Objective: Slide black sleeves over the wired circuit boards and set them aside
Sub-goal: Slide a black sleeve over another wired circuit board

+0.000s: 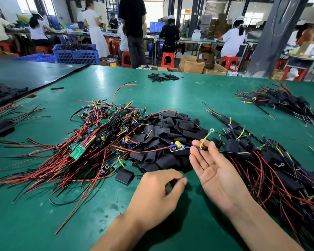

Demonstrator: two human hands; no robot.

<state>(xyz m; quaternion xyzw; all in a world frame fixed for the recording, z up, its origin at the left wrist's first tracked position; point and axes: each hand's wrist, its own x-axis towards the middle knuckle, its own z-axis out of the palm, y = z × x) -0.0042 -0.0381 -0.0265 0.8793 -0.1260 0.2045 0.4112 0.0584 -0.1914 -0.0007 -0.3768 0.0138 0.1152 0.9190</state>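
Note:
My right hand is palm up and pinches the wires of a small circuit board between thumb and fingertips. The board hangs over the heap of black sleeves, its red wire trailing left and a yellow ring-terminal wire sticking up. My left hand hovers low in front, fingers curled around a black sleeve that is mostly hidden. A tangle of bare wired boards lies to the left. Sleeved boards are piled at the right.
One loose sleeve lies by my left hand on the green table. More sleeved boards lie at the far right, a small sleeve cluster at the far edge, a dark mat at the left. Several people work behind.

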